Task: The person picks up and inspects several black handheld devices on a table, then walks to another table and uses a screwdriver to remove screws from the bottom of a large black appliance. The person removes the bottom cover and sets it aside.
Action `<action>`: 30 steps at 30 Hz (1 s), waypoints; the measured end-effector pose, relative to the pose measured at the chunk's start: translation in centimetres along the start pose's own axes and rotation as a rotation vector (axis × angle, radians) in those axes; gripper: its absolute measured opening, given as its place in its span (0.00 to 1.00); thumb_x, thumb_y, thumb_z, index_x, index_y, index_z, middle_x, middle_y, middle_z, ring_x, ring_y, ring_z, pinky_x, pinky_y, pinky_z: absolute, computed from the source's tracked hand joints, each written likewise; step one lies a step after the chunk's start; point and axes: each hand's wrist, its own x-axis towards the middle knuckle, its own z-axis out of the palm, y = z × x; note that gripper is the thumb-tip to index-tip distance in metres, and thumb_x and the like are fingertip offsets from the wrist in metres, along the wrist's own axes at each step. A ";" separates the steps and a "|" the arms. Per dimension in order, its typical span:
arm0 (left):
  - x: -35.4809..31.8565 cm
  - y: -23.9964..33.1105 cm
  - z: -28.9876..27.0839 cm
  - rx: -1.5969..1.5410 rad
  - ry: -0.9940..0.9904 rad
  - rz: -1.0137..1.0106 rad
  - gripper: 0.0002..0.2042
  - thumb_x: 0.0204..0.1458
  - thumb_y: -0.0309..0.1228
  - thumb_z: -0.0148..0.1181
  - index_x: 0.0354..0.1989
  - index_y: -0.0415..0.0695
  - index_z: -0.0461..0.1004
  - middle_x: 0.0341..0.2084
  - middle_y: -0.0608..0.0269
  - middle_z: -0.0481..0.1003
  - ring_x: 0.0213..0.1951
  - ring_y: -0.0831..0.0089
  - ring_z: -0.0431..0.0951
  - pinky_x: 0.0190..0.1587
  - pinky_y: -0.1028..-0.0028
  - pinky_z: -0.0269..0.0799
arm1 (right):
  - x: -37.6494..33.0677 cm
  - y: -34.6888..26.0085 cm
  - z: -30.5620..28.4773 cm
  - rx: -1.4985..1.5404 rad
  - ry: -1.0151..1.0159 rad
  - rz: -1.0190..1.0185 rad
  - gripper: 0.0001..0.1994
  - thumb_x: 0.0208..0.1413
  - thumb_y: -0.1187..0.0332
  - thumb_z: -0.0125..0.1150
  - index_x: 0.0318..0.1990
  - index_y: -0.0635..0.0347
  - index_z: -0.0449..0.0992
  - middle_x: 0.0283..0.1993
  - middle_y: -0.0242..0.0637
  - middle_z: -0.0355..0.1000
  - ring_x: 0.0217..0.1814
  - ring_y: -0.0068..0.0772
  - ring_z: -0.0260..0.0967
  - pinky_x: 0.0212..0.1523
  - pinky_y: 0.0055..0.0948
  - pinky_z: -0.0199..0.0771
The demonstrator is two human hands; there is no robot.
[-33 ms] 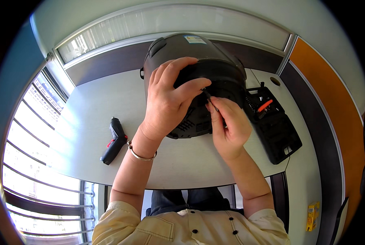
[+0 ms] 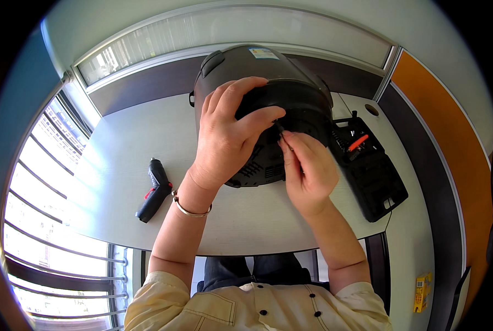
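A dark grey, rounded appliance (image 2: 246, 69), like an electric cooker, lies on its side with its black vented base facing me. My left hand (image 2: 224, 127) is spread over the left of that base, with fingers on its rim. Its thumb reaches across to the tip of a thin dark rod-like tool (image 2: 280, 127). My right hand (image 2: 311, 165) pinches this tool between thumb and fingertips, and the tool slants up to the base. The fingers hide most of the tool, so its exact kind and the spot where it meets the base do not show.
A black and red cordless screwdriver (image 2: 156, 190) lies on the pale table (image 2: 119, 143) at left. To the right of the appliance, an open black tool case (image 2: 372, 179) holds bits and an orange-red piece (image 2: 358, 143). A yellow package (image 2: 422, 292) is at far right.
My right hand has shifted very slightly up and left along the tool, and its fingertips now cover more of it. My left hand has stayed in place.
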 end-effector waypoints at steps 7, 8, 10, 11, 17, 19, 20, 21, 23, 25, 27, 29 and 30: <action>0.0 0.2 -0.2 0.040 -0.023 0.025 0.11 0.34 0.24 0.63 0.30 0.49 0.79 0.44 0.57 0.69 0.43 0.61 0.71 0.43 0.68 0.70 | 0.6 -0.5 0.1 -0.235 -0.041 -0.139 0.11 0.42 0.79 0.64 0.35 0.67 0.72 0.27 0.37 0.70 0.23 0.32 0.68 0.22 0.23 0.69; 0.0 0.2 -0.2 0.045 -0.018 0.031 0.12 0.33 0.24 0.63 0.30 0.50 0.79 0.44 0.57 0.69 0.43 0.60 0.71 0.43 0.68 0.70 | 0.7 -0.7 0.1 -0.248 -0.050 -0.135 0.11 0.42 0.79 0.64 0.35 0.67 0.71 0.26 0.37 0.69 0.23 0.32 0.68 0.21 0.23 0.69; 0.0 0.3 -0.2 0.027 -0.011 0.030 0.12 0.32 0.24 0.62 0.29 0.50 0.80 0.44 0.58 0.70 0.43 0.61 0.71 0.42 0.68 0.69 | 1.1 -1.1 0.0 -0.249 -0.085 -0.113 0.11 0.42 0.81 0.64 0.35 0.67 0.71 0.26 0.38 0.70 0.22 0.35 0.68 0.20 0.25 0.68; 0.0 0.3 -0.2 0.019 -0.008 0.029 0.12 0.31 0.24 0.62 0.29 0.50 0.80 0.44 0.58 0.70 0.43 0.61 0.71 0.42 0.68 0.69 | 1.2 -1.3 0.0 -0.248 -0.103 -0.101 0.11 0.42 0.81 0.64 0.35 0.66 0.71 0.25 0.39 0.70 0.22 0.36 0.68 0.20 0.27 0.67; -0.4 0.3 0.3 0.027 0.044 0.022 0.10 0.31 0.24 0.63 0.26 0.49 0.80 0.41 0.59 0.72 0.41 0.62 0.71 0.41 0.68 0.69 | 0.8 -0.8 0.6 -0.141 -0.031 -0.033 0.08 0.43 0.81 0.61 0.32 0.67 0.70 0.25 0.37 0.68 0.21 0.33 0.67 0.19 0.23 0.67; -0.3 0.5 0.3 0.027 0.053 0.017 0.10 0.30 0.24 0.63 0.26 0.49 0.80 0.40 0.60 0.72 0.41 0.62 0.71 0.41 0.68 0.69 | 0.4 -0.8 0.7 -0.046 0.001 0.065 0.08 0.44 0.81 0.61 0.33 0.68 0.71 0.25 0.38 0.69 0.22 0.31 0.67 0.20 0.21 0.68; -0.2 0.6 0.4 0.026 0.058 0.014 0.10 0.30 0.24 0.64 0.26 0.48 0.80 0.39 0.60 0.72 0.41 0.62 0.71 0.40 0.68 0.69 | 0.3 -0.8 0.7 0.003 0.017 0.113 0.08 0.44 0.81 0.61 0.34 0.68 0.71 0.26 0.38 0.69 0.22 0.30 0.68 0.20 0.21 0.68; -0.2 0.6 0.3 0.030 0.061 0.015 0.10 0.30 0.24 0.64 0.25 0.48 0.80 0.39 0.61 0.72 0.41 0.62 0.70 0.40 0.68 0.69 | 0.1 -1.0 0.8 0.107 0.026 0.222 0.08 0.45 0.81 0.62 0.35 0.69 0.71 0.26 0.38 0.69 0.23 0.28 0.68 0.21 0.20 0.68; -0.3 0.7 0.4 0.037 0.066 0.017 0.10 0.30 0.23 0.65 0.25 0.48 0.80 0.38 0.61 0.72 0.41 0.62 0.70 0.40 0.68 0.69 | -0.2 -1.6 0.7 0.316 0.043 0.439 0.09 0.47 0.79 0.62 0.37 0.69 0.72 0.27 0.38 0.70 0.24 0.24 0.68 0.22 0.18 0.69; -0.4 0.7 0.5 0.041 0.085 0.023 0.10 0.30 0.23 0.65 0.25 0.47 0.80 0.37 0.61 0.72 0.40 0.62 0.70 0.39 0.68 0.69 | -0.5 -2.1 0.9 0.543 0.090 0.596 0.09 0.50 0.76 0.61 0.39 0.70 0.72 0.28 0.37 0.71 0.25 0.21 0.68 0.23 0.17 0.70; -0.6 0.6 0.6 0.046 0.091 0.021 0.09 0.30 0.23 0.65 0.25 0.47 0.79 0.36 0.61 0.72 0.40 0.62 0.70 0.39 0.68 0.69 | -0.2 -2.5 0.8 0.718 0.109 0.790 0.09 0.52 0.74 0.60 0.39 0.70 0.72 0.28 0.36 0.71 0.25 0.19 0.67 0.23 0.16 0.70; -0.7 0.6 0.4 0.053 0.085 0.012 0.09 0.31 0.23 0.66 0.25 0.47 0.79 0.36 0.61 0.71 0.39 0.62 0.70 0.39 0.68 0.69 | 1.2 -3.3 0.0 0.840 0.097 1.025 0.10 0.54 0.71 0.59 0.38 0.70 0.72 0.28 0.35 0.71 0.24 0.18 0.67 0.21 0.15 0.69; -0.7 0.6 0.4 0.049 0.089 0.012 0.09 0.31 0.23 0.66 0.25 0.47 0.79 0.36 0.61 0.71 0.39 0.62 0.70 0.38 0.68 0.69 | 1.5 -3.3 -0.3 0.826 0.060 1.070 0.10 0.54 0.70 0.59 0.38 0.70 0.72 0.27 0.35 0.70 0.23 0.18 0.66 0.21 0.15 0.68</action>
